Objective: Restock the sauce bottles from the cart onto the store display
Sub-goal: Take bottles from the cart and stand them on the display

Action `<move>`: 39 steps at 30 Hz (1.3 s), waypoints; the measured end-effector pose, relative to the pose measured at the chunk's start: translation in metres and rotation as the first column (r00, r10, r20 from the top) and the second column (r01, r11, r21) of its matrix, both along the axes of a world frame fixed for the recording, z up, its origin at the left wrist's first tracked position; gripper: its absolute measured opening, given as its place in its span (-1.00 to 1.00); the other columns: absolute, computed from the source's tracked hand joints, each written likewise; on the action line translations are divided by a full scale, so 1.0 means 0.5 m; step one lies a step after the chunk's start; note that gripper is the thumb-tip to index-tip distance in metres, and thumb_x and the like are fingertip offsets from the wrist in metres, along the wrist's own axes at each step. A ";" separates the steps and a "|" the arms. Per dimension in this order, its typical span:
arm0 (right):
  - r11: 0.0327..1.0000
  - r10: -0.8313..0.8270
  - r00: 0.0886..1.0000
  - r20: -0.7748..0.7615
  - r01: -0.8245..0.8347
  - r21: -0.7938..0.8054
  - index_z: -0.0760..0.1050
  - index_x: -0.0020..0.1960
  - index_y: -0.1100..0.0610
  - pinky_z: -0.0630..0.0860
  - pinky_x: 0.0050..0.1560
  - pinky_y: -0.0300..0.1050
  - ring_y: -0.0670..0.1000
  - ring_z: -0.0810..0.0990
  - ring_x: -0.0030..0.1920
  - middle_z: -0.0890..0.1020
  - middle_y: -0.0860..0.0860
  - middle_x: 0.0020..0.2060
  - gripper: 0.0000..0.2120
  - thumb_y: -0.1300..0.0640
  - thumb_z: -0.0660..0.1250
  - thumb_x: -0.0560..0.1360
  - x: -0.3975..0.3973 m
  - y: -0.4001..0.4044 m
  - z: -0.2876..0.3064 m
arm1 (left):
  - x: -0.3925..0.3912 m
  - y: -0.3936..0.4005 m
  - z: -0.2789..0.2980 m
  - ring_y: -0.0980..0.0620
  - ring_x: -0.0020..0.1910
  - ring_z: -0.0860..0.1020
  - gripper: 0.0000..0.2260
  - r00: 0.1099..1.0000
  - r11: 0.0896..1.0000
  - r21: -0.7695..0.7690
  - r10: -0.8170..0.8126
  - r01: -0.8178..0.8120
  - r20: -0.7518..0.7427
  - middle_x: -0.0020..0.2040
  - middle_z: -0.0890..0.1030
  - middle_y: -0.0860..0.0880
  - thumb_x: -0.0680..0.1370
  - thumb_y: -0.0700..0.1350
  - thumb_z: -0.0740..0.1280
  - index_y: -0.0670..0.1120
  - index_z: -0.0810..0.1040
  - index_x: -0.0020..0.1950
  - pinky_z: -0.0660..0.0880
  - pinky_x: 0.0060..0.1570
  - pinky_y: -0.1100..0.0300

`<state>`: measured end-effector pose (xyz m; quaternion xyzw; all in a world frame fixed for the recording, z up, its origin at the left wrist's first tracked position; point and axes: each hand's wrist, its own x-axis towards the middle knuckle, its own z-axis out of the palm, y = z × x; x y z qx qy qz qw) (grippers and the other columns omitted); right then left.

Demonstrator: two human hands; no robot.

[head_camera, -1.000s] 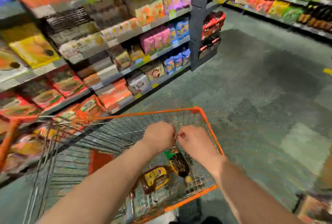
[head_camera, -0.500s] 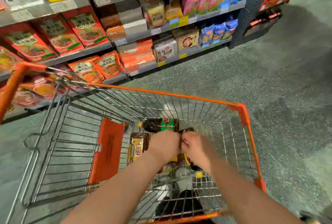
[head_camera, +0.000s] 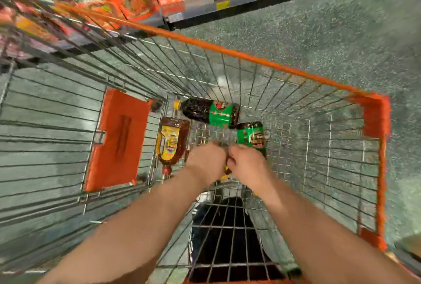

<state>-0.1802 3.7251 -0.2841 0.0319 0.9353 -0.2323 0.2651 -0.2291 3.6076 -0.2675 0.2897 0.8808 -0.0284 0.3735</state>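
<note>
Three sauce bottles [head_camera: 208, 112] lay flat on the cart [head_camera: 227, 50] floor, unable to topple. Left hand [head_camera: 206, 161] and right hand [head_camera: 247, 164] were curled low over a fourth, apparently gripping it; blur hid the contact.

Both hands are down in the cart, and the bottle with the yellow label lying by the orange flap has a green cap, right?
Not quite: the head view shows the yellow-label bottle has a red cap, not green. The rest holds: left hand and right hand are down in the cart, bottle beside the orange flap.
</note>
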 end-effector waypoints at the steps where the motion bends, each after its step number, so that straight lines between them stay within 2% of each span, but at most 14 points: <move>1: 1.000 0.012 1.000 0.011 -0.012 0.001 0.49 0.00 0.22 0.43 -0.15 -0.04 0.17 0.57 -0.04 0.58 0.14 -0.07 -0.85 0.14 0.25 0.52 0.002 0.000 -0.020 | 0.001 0.001 -0.017 -0.18 0.07 0.58 -0.73 1.000 1.000 -0.009 -0.001 0.001 0.014 0.07 0.59 -0.15 0.54 -0.17 0.21 -0.13 0.52 0.21 0.51 -0.10 0.05; 5: 0.999 0.044 0.998 0.040 -0.044 -0.006 0.50 0.02 0.20 0.46 -0.15 -0.06 0.13 0.57 -0.07 0.57 0.09 -0.09 -0.86 0.18 0.24 0.52 0.006 0.006 -0.088 | 0.009 0.002 -0.085 -0.19 0.06 0.57 -0.72 0.996 0.998 0.022 0.055 -0.057 0.076 0.11 0.51 -0.16 0.52 -0.22 0.26 -0.14 0.50 0.23 0.53 -0.04 0.01; 10: 0.998 0.057 0.993 0.099 -0.056 -0.015 0.47 0.18 0.17 0.53 0.05 -0.02 0.10 0.55 0.04 0.54 0.07 0.05 -0.76 0.14 0.27 0.54 0.003 0.008 -0.163 | 0.025 0.003 -0.169 -0.16 0.12 0.51 -0.64 0.995 0.999 -0.010 0.046 -0.046 0.084 0.20 0.45 -0.16 0.50 -0.20 0.33 -0.15 0.41 0.29 0.51 0.01 0.04; 13: 0.998 0.055 0.989 0.138 -0.055 -0.006 0.46 0.19 0.17 0.51 0.09 -0.03 0.11 0.53 0.10 0.53 0.09 0.07 -0.75 0.14 0.27 0.53 0.008 0.002 -0.203 | 0.031 0.007 -0.210 -0.17 0.19 0.45 -0.58 0.997 0.998 -0.052 0.032 -0.028 0.070 0.24 0.41 -0.17 0.50 -0.15 0.34 -0.17 0.37 0.33 0.47 0.07 0.01; 19: 1.000 0.016 0.979 0.202 -0.019 0.010 0.41 0.28 0.15 0.40 0.19 -0.12 0.10 0.44 0.25 0.49 0.09 0.20 -0.65 0.10 0.28 0.53 0.018 -0.004 -0.257 | 0.044 0.011 -0.280 -0.21 0.38 0.32 -0.52 0.999 0.991 -0.132 -0.018 0.023 0.038 0.42 0.31 -0.23 0.54 -0.16 0.30 -0.18 0.27 0.42 0.33 0.31 -0.05; 23: 0.999 0.009 0.988 0.155 -0.015 0.033 0.42 0.28 0.16 0.37 0.22 -0.15 0.09 0.47 0.22 0.52 0.09 0.18 -0.66 0.08 0.25 0.54 0.011 -0.011 -0.272 | 0.045 0.017 -0.305 -0.16 0.38 0.34 -0.55 1.000 0.988 -0.152 -0.015 0.015 0.001 0.38 0.36 -0.18 0.53 -0.18 0.28 -0.15 0.29 0.41 0.30 0.35 -0.06; 28: 0.999 0.014 0.985 0.170 -0.020 0.034 0.41 0.29 0.18 0.36 0.22 -0.16 0.08 0.46 0.19 0.50 0.08 0.16 -0.64 0.09 0.23 0.53 0.010 -0.009 -0.272 | 0.037 0.027 -0.311 -0.12 0.31 0.37 -0.69 0.999 0.985 -0.171 0.028 -0.023 0.027 0.28 0.41 -0.12 0.59 -0.19 0.17 -0.10 0.34 0.34 0.32 0.30 -0.07; 32: 0.997 0.063 0.975 0.211 -0.071 0.028 0.36 0.33 0.20 0.38 0.25 -0.10 0.11 0.43 0.23 0.45 0.11 0.19 -0.58 0.03 0.21 0.54 0.016 -0.011 -0.257 | 0.035 0.023 -0.295 -0.18 0.26 0.36 -0.63 0.998 0.970 -0.239 0.046 -0.033 0.051 0.27 0.35 -0.14 0.56 -0.15 0.26 -0.07 0.29 0.35 0.49 0.07 -0.15; 35: 0.998 0.044 0.977 0.207 -0.050 0.024 0.38 0.32 0.18 0.37 0.29 -0.04 0.11 0.40 0.25 0.43 0.10 0.23 -0.61 0.00 0.17 0.58 0.020 -0.010 -0.224 | 0.042 0.007 -0.270 -0.22 0.25 0.37 -0.57 0.999 0.966 -0.256 0.041 -0.032 0.030 0.29 0.32 -0.17 0.53 -0.16 0.30 -0.08 0.28 0.37 0.54 0.03 -0.17; 39: 1.000 0.015 0.989 0.148 -0.016 0.008 0.45 0.26 0.16 0.45 0.23 -0.01 0.12 0.45 0.20 0.49 0.10 0.17 -0.61 -0.08 0.15 0.58 0.028 -0.015 -0.159 | 0.045 -0.012 -0.207 -0.17 0.16 0.43 -0.55 0.996 0.972 -0.222 0.085 -0.081 0.009 0.22 0.33 -0.14 0.49 -0.11 0.38 -0.06 0.28 0.30 0.55 -0.10 0.01</move>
